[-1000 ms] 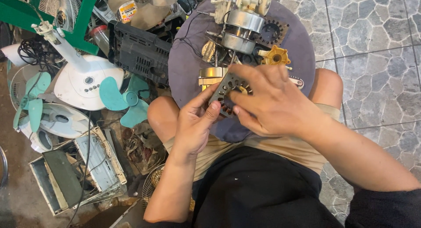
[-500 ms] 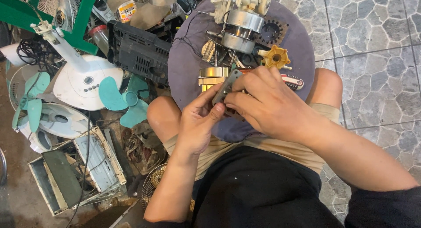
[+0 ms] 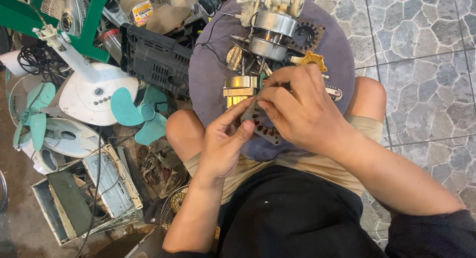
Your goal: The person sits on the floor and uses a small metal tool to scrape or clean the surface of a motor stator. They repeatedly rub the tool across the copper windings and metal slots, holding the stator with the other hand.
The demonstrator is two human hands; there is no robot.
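- A grey stone-patterned tile floor (image 3: 426,89) fills the right side; a heap of scrap lies on the left.
- A round purple-grey cushion (image 3: 208,84) rests across the person's knees and bears motor parts.
- A white fan base (image 3: 94,96) with a teal fan blade (image 3: 136,114) lies just left of the knees, beside a black plastic housing (image 3: 153,59).
- A silver fan motor (image 3: 270,32) sits on the cushion's far part, with a yellow gear piece (image 3: 311,59) just beside it.
- The right hand (image 3: 302,114) is closed over the top of a dark ring-shaped stator plate (image 3: 260,126), fingertips pinching its upper edge.
- The left hand (image 3: 223,146) grips the same plate from below, thumb pressed on its face.
- The plate is held above the cushion's near edge, between both hands.
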